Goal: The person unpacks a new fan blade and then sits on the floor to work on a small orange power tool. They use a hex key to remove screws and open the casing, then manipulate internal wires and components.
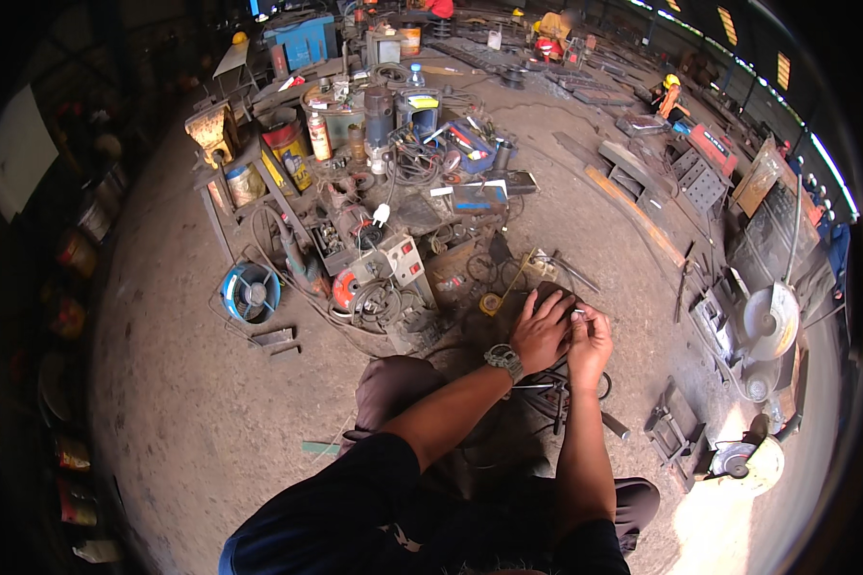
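From where I stand, the person is down low on the workshop floor (192, 383), both forearms reaching forward and the hands side by side. The left hand (541, 333), with a wristwatch (503, 360) just behind it, lies palm down on a dark piece (553, 287), fingers slightly apart; whether they grip underneath, I cannot tell. The right hand (590, 347) has thumb and forefinger pinched together on a small pale piece (578, 312), right beside the left fingertips (too tiny to make out its kind from here).

Just left of the hands sits a yellow tape measure (490, 304). Below them lie dark cables (545, 385), with a short metal pipe (616, 425) near the right forearm. Further left are a switch box with red switches (408, 257), an orange disc (344, 288) and a round blue fan (251, 291). Well off to the right stands a large pale cutting disc (771, 323).
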`<state>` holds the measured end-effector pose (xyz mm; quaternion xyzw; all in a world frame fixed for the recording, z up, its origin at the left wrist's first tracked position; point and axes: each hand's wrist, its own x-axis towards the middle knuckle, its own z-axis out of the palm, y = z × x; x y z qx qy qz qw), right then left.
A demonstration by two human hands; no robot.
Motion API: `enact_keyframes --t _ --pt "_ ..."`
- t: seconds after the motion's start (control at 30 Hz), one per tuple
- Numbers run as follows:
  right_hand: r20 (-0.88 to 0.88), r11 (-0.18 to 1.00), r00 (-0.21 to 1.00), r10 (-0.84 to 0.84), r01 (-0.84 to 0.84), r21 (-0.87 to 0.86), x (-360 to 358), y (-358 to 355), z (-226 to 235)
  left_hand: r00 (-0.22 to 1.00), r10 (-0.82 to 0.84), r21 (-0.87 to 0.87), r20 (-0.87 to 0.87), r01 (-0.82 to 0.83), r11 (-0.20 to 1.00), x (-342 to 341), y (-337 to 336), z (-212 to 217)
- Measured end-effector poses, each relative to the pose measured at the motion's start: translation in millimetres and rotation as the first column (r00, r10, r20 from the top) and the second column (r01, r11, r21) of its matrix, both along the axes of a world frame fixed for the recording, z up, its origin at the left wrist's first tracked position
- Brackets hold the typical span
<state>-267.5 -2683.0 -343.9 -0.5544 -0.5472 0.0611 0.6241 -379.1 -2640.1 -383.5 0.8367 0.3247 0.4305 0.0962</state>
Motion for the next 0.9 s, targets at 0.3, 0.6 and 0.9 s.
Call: enact_keyframes --t 0.3,0.6,0.9 --pt "-0.285 0.992 0.959 0.006 -0.041 -0.117 10.2 0.7 -12.9 1.0 -0.017 -0.021 -0.022 0.016 1.0 -3.6 -2.7 5.5" --pt "0.103 0.996 0.991 -0.079 0.082 -0.023 6.3 -4.2 -15.4 0.999 0.016 0.028 -0.03 -0.015 0.999 2.1 4.1 -6.1" --pt "0.15 0.989 0.98 -0.131 0.139 -0.043 2.9 -15.6 -4.6 0.995 -0.011 0.011 -0.102 0.012 1.0 -4.2 1.0 6.1"
